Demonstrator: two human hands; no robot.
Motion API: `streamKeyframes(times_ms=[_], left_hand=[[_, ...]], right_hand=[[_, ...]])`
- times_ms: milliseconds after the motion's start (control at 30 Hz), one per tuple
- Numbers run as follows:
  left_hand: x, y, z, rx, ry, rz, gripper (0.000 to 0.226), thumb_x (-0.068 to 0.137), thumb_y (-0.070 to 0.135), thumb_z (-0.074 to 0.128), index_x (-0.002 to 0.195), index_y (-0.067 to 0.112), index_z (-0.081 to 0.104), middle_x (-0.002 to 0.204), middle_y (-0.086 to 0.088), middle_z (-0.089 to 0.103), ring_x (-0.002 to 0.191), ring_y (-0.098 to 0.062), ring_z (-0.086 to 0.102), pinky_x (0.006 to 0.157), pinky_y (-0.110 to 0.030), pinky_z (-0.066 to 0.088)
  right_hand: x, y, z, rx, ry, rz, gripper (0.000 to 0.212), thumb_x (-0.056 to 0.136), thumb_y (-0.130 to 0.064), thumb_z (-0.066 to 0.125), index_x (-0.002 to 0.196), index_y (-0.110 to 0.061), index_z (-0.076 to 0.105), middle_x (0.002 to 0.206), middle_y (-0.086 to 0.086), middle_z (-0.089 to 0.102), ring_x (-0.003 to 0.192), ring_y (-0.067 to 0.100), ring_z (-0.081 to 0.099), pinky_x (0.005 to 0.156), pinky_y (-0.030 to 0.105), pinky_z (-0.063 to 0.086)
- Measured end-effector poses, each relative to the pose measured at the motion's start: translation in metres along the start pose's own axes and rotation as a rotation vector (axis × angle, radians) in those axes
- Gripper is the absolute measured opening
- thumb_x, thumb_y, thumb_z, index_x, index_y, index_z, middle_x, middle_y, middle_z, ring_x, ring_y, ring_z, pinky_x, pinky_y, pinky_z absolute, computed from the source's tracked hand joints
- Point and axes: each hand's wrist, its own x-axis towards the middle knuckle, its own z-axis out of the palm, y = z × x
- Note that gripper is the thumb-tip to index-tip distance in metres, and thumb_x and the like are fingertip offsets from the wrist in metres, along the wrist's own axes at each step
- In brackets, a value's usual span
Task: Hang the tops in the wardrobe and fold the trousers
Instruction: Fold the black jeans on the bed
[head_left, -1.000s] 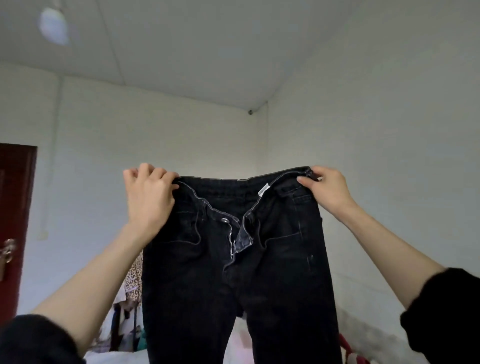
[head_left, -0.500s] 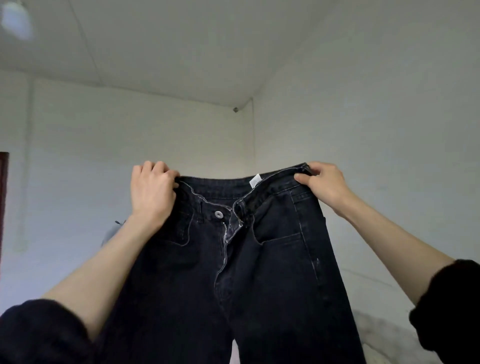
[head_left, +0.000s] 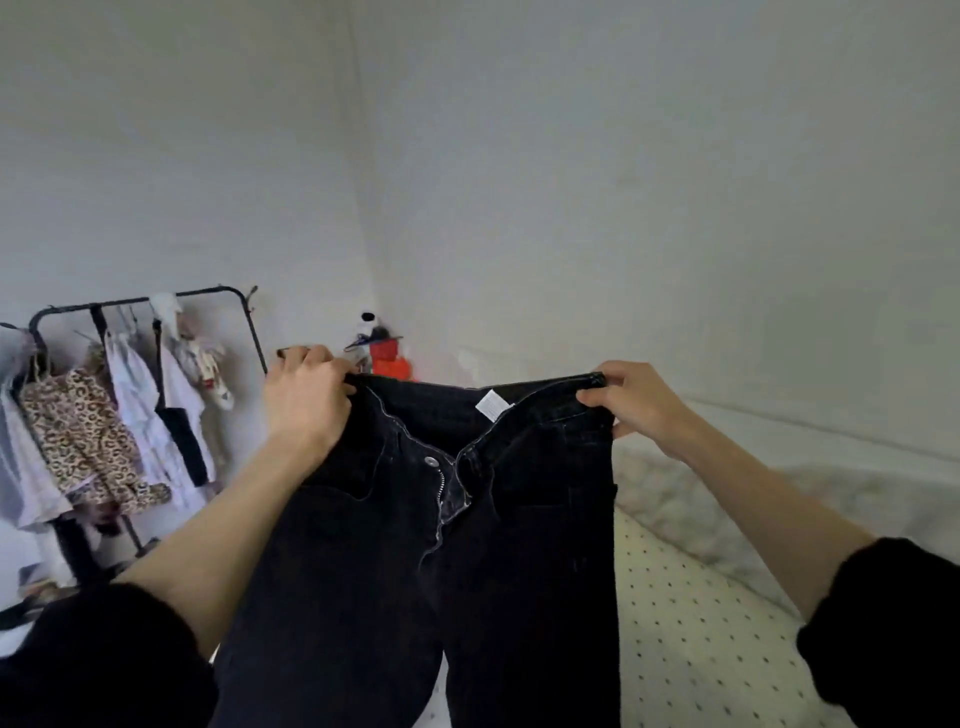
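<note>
Black jeans (head_left: 519, 545) hang in front of me, held up by the waistband with the fly open and the button undone. My left hand (head_left: 306, 400) grips the left end of the waistband. My right hand (head_left: 634, 405) pinches the right end. The legs drop below the frame, so their ends are hidden. A white label shows inside the back of the waist.
A black clothes rail (head_left: 140, 301) stands at the left with a leopard-print top (head_left: 83, 431) and pale tops hanging on it. A bed with a dotted sheet (head_left: 701, 623) and a white quilt (head_left: 727, 499) lies at the right. Red and orange items (head_left: 389, 358) sit in the corner.
My view has tilted downward, so the ceiling is gone and the clothes rail and bed have come into sight. Both hands keep their hold on the waistband.
</note>
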Motion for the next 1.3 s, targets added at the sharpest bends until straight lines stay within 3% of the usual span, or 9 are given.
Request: streamKeyframes(times_ms=[333, 433, 667, 767, 867, 1000, 1133, 1200, 1300], left_hand=[[0.001, 0.216, 0.243, -0.031, -0.308, 0.011, 0.025, 0.086, 0.015, 0.057, 0.109, 0.014, 0.069, 0.110, -0.011, 0.062, 0.110, -0.033, 0.046, 0.089, -0.041, 0.032], [-0.005, 0.273, 0.311, -0.020, -0.350, 0.058, 0.026, 0.085, 0.016, 0.057, 0.108, 0.018, 0.069, 0.113, -0.008, 0.063, 0.114, -0.031, 0.041, 0.091, -0.041, 0.023], [-0.006, 0.373, 0.426, -0.054, -0.353, 0.134, 0.027, 0.082, 0.011, 0.060, 0.106, 0.017, 0.071, 0.108, -0.010, 0.061, 0.108, -0.033, 0.042, 0.084, -0.042, 0.023], [-0.009, 0.404, 0.463, -0.154, -0.332, 0.105, 0.035, 0.084, 0.005, 0.053, 0.115, 0.014, 0.066, 0.117, -0.011, 0.057, 0.108, -0.033, 0.046, 0.089, -0.041, 0.025], [-0.049, 0.427, 0.501, -0.264, -0.459, 0.104, 0.045, 0.087, 0.006, 0.051, 0.132, 0.015, 0.050, 0.129, -0.010, 0.052, 0.116, -0.030, 0.047, 0.096, -0.040, 0.031], [-0.131, 0.436, 0.544, -0.401, -0.892, 0.227, 0.042, 0.098, 0.017, 0.041, 0.140, 0.017, 0.040, 0.142, -0.006, 0.043, 0.130, -0.023, 0.040, 0.102, -0.037, 0.035], [-0.176, 0.431, 0.582, -0.323, -1.285, 0.363, 0.048, 0.103, 0.032, 0.023, 0.150, 0.026, 0.013, 0.158, 0.003, 0.004, 0.146, -0.018, 0.003, 0.117, -0.037, 0.012], [-0.191, 0.430, 0.599, -0.331, -1.351, 0.308, 0.050, 0.102, 0.039, 0.016, 0.150, 0.030, 0.004, 0.158, 0.007, -0.006, 0.145, -0.016, -0.006, 0.116, -0.041, 0.004], [-0.215, 0.426, 0.615, -0.428, -1.274, 0.243, 0.049, 0.101, 0.042, 0.011, 0.144, 0.038, -0.011, 0.152, 0.016, -0.020, 0.142, -0.009, -0.017, 0.114, -0.036, -0.010]], right_hand=[[0.108, 0.264, -0.074, -0.065, -0.071, 0.330, 0.004, 0.090, -0.007, 0.055, 0.088, -0.003, 0.057, 0.084, 0.013, 0.058, 0.081, 0.028, 0.064, 0.070, 0.039, 0.056], [0.136, 0.340, -0.094, -0.073, -0.026, 0.402, 0.008, 0.089, -0.006, 0.056, 0.082, -0.009, 0.057, 0.080, 0.010, 0.060, 0.078, 0.028, 0.064, 0.072, 0.042, 0.057], [0.181, 0.474, -0.125, -0.113, 0.073, 0.488, 0.015, 0.088, -0.010, 0.058, 0.095, 0.003, 0.061, 0.094, 0.027, 0.064, 0.090, 0.042, 0.061, 0.080, 0.054, 0.050], [0.188, 0.518, -0.129, -0.169, 0.172, 0.499, 0.014, 0.091, -0.014, 0.058, 0.097, -0.001, 0.061, 0.099, 0.018, 0.064, 0.092, 0.036, 0.061, 0.078, 0.046, 0.050], [0.177, 0.557, -0.112, -0.451, 0.264, 0.450, 0.015, 0.093, -0.017, 0.052, 0.104, -0.008, 0.057, 0.107, 0.009, 0.054, 0.095, 0.028, 0.054, 0.074, 0.032, 0.041], [0.151, 0.596, -0.070, -0.609, -0.066, 0.182, 0.014, 0.095, -0.016, 0.049, 0.100, -0.012, 0.061, 0.096, 0.002, 0.056, 0.095, 0.023, 0.052, 0.075, 0.029, 0.040], [0.157, 0.621, -0.033, -0.664, -0.285, -0.018, 0.039, 0.097, -0.027, 0.047, 0.134, -0.016, 0.050, 0.132, 0.004, 0.052, 0.126, 0.023, 0.043, 0.104, 0.034, 0.033], [0.167, 0.636, -0.014, -0.738, -0.382, -0.078, 0.048, 0.099, -0.035, 0.040, 0.144, -0.022, 0.036, 0.149, 0.005, 0.035, 0.141, 0.024, 0.025, 0.114, 0.043, 0.019], [0.177, 0.666, 0.013, -0.893, -0.507, -0.034, 0.055, 0.099, -0.050, 0.022, 0.150, -0.031, 0.014, 0.159, 0.001, 0.005, 0.146, 0.023, -0.002, 0.115, 0.051, -0.001]])
